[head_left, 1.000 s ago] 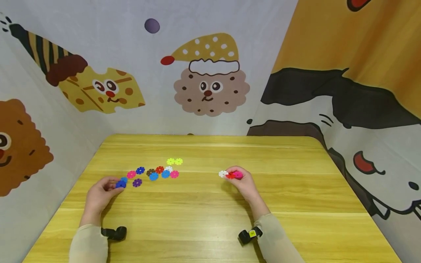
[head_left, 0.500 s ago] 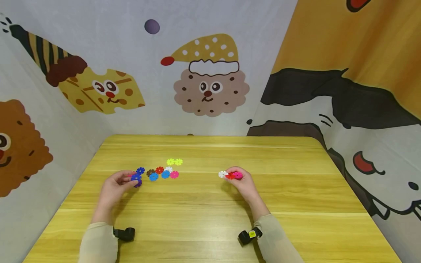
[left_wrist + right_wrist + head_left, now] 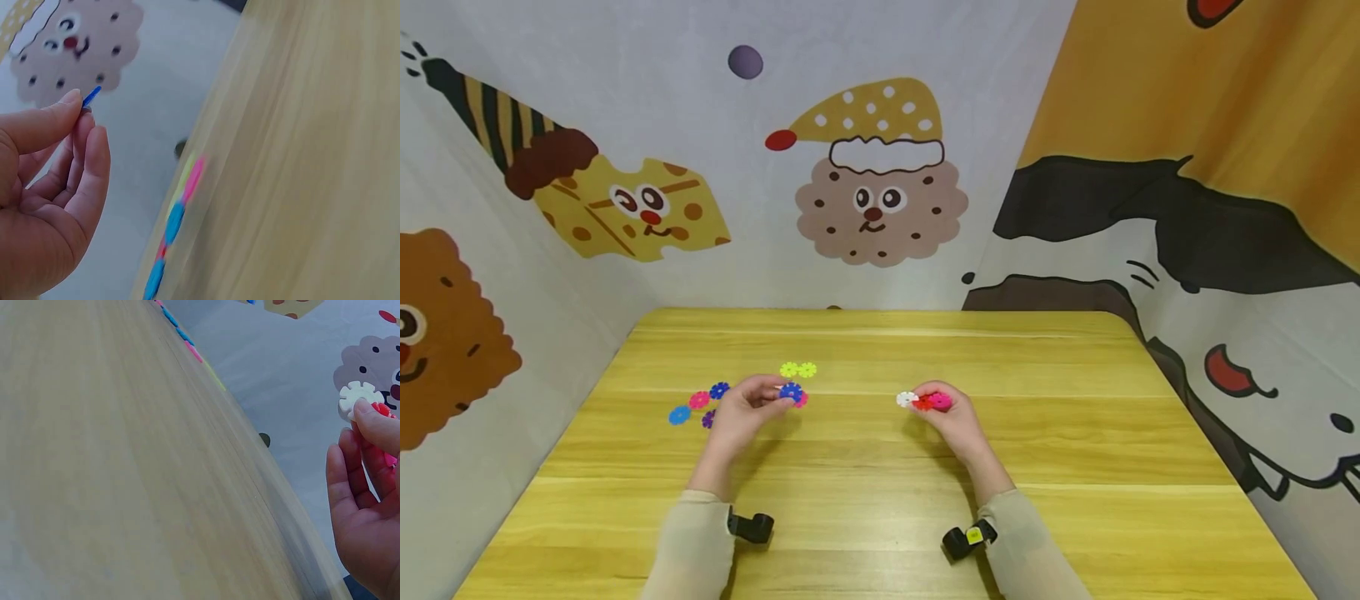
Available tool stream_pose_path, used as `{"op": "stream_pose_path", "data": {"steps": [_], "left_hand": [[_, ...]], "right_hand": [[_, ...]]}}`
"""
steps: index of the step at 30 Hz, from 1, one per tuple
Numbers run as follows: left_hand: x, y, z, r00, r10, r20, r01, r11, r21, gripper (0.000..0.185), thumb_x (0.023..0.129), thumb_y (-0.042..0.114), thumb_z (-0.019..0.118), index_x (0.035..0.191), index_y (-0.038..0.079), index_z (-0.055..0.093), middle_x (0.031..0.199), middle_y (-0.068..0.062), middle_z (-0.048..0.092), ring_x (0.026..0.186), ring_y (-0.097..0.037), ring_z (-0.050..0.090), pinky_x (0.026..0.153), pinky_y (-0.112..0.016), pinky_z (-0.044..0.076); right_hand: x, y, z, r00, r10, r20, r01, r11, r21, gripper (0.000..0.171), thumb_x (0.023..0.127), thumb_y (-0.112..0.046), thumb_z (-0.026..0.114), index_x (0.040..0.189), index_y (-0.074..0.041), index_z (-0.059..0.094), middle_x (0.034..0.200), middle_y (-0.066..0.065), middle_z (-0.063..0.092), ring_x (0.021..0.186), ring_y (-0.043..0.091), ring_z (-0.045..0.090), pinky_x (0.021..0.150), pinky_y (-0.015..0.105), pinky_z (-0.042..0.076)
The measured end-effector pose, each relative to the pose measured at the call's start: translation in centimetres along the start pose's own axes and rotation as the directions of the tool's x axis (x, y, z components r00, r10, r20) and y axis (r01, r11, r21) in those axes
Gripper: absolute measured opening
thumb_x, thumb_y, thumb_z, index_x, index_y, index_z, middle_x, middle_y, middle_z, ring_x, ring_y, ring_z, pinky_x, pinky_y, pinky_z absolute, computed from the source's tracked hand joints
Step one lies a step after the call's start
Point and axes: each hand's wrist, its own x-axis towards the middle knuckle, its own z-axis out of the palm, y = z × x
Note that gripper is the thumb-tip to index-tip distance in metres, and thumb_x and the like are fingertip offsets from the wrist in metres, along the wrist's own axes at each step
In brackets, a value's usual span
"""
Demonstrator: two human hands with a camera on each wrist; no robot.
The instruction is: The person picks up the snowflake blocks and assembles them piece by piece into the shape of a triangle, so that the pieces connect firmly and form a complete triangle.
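Wooden table [image 3: 880, 500], left hand [image 3: 741, 412] pinching a blue disc [image 3: 790, 391] above the loose discs [image 3: 700, 400], right hand [image 3: 951, 417] gripping a white-red-pink cluster [image 3: 923, 400] — thin fingertip hold, likely to slip and drop the disc among the rest.

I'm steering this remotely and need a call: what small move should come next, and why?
Probably carry the blue disc, pinched in the left hand, across to the white, red and pink cluster held by the right hand. The two hands hold their pieces apart above the table.
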Motion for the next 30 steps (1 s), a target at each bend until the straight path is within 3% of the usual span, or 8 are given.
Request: {"op": "stream_pose_path", "data": {"steps": [7,12,18,22,24,30], "left_hand": [[0.6,1.0,3.8,0.995,0.047,0.087,-0.039,0.996,-0.085,0.028,0.088,0.000,0.073,0.115,-0.001,0.070,0.091,-0.010,0.066,0.079,-0.017,0.065,0.074,-0.030,0.058],[0.8,1.7,6.0,0.989,0.066,0.136,-0.052,0.993,-0.102,0.028,0.087,0.001,0.074,0.115,-0.001,0.070,0.092,-0.012,0.067,0.079,-0.019,0.066,0.076,-0.038,0.058],[0.7,2.9,8.4,0.990,0.056,0.128,-0.034,0.985,-0.172,0.027,0.086,-0.004,0.073,0.113,-0.004,0.069,0.089,-0.014,0.068,0.078,-0.030,0.067,0.078,-0.051,0.056],[0.8,2.8,9.6,0.991,0.069,0.115,-0.046,0.979,-0.198,0.026,0.084,-0.004,0.075,0.110,-0.003,0.071,0.087,-0.011,0.069,0.077,-0.030,0.068,0.075,-0.048,0.058],[1.0,2.4,10.2,0.991,0.076,0.110,-0.054,0.979,-0.196,0.025,0.084,-0.004,0.076,0.109,-0.002,0.071,0.086,-0.009,0.069,0.074,-0.023,0.067,0.073,-0.045,0.059],[0.9,2.4,11.1,0.993,0.076,0.095,-0.055,0.976,-0.209,0.025,0.083,-0.003,0.076,0.107,-0.003,0.072,0.085,-0.009,0.069,0.072,-0.018,0.066,0.073,-0.042,0.059]], "right_hand": [[-0.8,-1.7,0.5,1.000,-0.003,0.017,0.003,1.000,0.001,0.023,0.082,0.012,0.072,0.102,0.015,0.062,0.090,-0.004,0.064,0.084,0.009,0.057,0.072,0.021,0.049],[-1.0,-1.9,0.7,0.999,-0.023,0.029,0.023,1.000,-0.005,0.022,0.081,0.012,0.073,0.101,0.014,0.064,0.090,-0.004,0.065,0.083,0.010,0.057,0.072,0.021,0.049],[-0.6,-0.9,0.8,0.998,-0.059,0.039,0.059,0.998,-0.011,0.022,0.081,0.013,0.073,0.101,0.013,0.065,0.089,-0.002,0.067,0.082,0.010,0.060,0.072,0.021,0.051],[-0.7,-0.8,0.9,0.995,-0.087,0.050,0.088,0.996,-0.014,0.020,0.081,0.013,0.073,0.100,0.013,0.065,0.088,-0.004,0.067,0.081,0.009,0.060,0.072,0.021,0.052],[-1.0,-1.7,1.1,0.995,-0.084,0.053,0.085,0.996,-0.015,0.020,0.081,0.015,0.071,0.099,0.015,0.064,0.088,-0.004,0.067,0.081,0.009,0.060,0.073,0.021,0.052],[-1.1,-2.0,1.2,0.993,-0.101,0.053,0.102,0.995,-0.017,0.019,0.081,0.016,0.070,0.099,0.016,0.063,0.088,-0.004,0.067,0.081,0.007,0.061,0.073,0.020,0.052]]}}
